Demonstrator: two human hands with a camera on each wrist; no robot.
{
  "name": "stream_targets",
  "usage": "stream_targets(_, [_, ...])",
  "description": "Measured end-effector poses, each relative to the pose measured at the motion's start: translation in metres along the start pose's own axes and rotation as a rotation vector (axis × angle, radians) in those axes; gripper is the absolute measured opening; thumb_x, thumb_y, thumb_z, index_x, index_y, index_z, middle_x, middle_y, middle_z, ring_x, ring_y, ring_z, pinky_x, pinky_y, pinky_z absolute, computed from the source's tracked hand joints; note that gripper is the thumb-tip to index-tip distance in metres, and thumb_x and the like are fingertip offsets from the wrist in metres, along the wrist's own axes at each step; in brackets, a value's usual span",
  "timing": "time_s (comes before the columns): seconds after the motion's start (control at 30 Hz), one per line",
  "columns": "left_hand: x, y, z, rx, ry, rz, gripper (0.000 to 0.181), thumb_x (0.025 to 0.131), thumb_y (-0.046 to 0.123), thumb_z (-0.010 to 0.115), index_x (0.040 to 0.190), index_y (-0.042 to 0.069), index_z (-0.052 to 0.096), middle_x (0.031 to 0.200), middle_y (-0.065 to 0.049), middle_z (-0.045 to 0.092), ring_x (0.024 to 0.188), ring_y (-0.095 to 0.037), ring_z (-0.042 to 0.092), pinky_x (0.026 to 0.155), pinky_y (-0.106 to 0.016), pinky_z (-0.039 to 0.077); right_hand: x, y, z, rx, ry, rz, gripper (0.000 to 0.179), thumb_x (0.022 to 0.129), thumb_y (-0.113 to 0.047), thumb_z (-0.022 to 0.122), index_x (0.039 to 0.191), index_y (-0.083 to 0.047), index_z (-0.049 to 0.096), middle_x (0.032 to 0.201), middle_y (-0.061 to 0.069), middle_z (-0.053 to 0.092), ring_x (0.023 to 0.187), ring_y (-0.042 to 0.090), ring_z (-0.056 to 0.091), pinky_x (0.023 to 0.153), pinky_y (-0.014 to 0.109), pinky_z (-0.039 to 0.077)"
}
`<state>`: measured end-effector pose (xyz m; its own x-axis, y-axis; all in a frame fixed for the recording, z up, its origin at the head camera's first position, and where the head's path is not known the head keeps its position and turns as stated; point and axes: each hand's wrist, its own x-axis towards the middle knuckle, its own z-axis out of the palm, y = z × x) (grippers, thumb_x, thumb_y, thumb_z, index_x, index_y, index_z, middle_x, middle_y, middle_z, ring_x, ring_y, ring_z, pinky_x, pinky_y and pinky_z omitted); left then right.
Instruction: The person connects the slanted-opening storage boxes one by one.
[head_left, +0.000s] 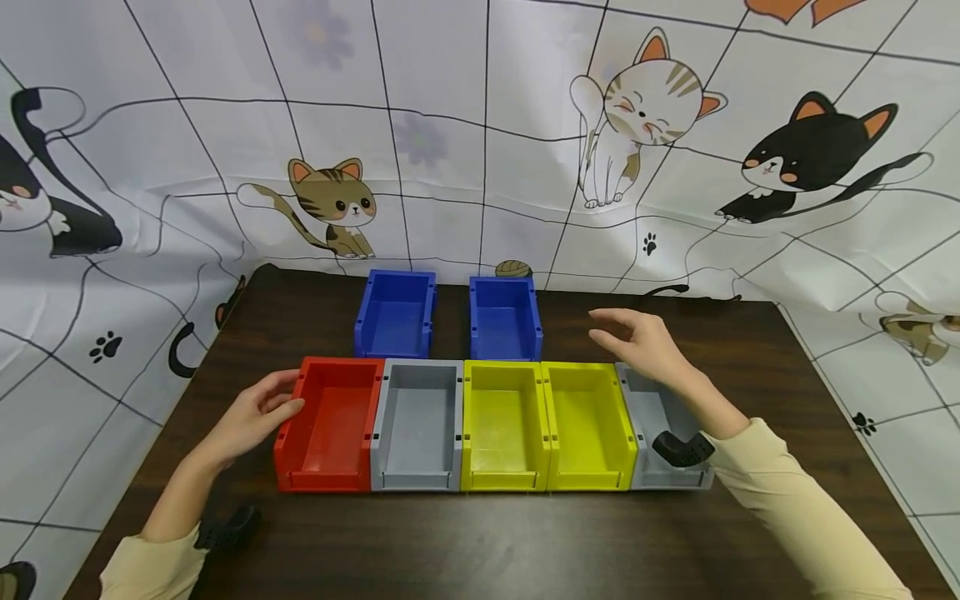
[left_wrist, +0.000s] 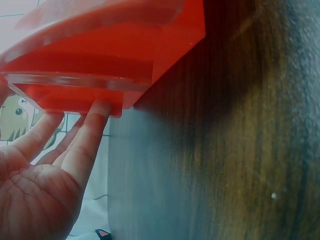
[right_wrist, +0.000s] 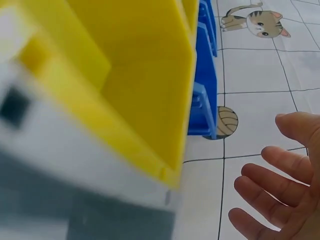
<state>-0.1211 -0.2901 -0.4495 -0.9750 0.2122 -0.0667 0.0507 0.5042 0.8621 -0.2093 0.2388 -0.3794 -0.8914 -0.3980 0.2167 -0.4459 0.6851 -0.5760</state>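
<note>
My left hand (head_left: pixel 258 417) is at the left wall of a red bin (head_left: pixel 333 429), the leftmost in a row. In the head view its thumb lies over the rim. The left wrist view shows its fingers (left_wrist: pixel 92 132) against the wall's outer side, so the hand pinches that wall. My right hand (head_left: pixel 645 342) hovers near the back of the rightmost grey bin (head_left: pixel 660 408), holding nothing, its fingers spread in the right wrist view. The right forearm and a black wrist strap (head_left: pixel 682 450) hide part of that bin.
Between the red and right grey bins stand another grey bin (head_left: pixel 418 429) and two yellow bins, a left one (head_left: pixel 506 429) and a right one (head_left: pixel 588 425). Behind them are a left blue bin (head_left: pixel 396 317) and a right blue bin (head_left: pixel 504 321). A cat-print sheet (head_left: pixel 450 167) hangs behind the dark wooden table (head_left: pixel 480 550).
</note>
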Motion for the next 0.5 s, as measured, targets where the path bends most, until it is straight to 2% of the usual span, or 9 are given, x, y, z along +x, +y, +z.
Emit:
stream_targets(0.23, [0.000,-0.001,0.000,-0.007,-0.001,-0.004,0.052,0.096,0.016,0.054,0.138,-0.006,0.033,0.132,-0.030,0.044,0.107,-0.035,0.055,0.079,-0.032,0.054,0.026,-0.008,0.005,0.097,-0.021,0.043,0.036,0.092,-0.018,0.061,0.122,0.000,0.060,0.117,0.019,0.062,0.101,0.030,0.061,0.082,0.045,0.052])
stream_targets(0.37, [0.001,-0.002,0.001,-0.016,-0.005,0.005,0.052,0.096,0.017,0.055,0.138,-0.006,0.034,0.131,-0.030,0.045,0.106,-0.032,0.056,0.079,-0.031,0.054,0.038,-0.012,0.010,0.139,-0.026,0.082,0.036,0.093,-0.020,0.061,0.123,-0.001,0.059,0.118,0.017,0.062,0.101,0.028,0.061,0.080,0.043,0.052])
stream_targets(0.5, [0.000,-0.003,0.001,-0.015,-0.004,0.009,0.051,0.096,0.016,0.054,0.138,-0.006,0.034,0.130,-0.030,0.046,0.107,-0.034,0.056,0.079,-0.031,0.054,0.051,-0.014,0.019,0.186,-0.022,0.125,0.035,0.092,-0.020,0.061,0.122,-0.001,0.060,0.117,0.017,0.063,0.101,0.029,0.060,0.079,0.042,0.051])
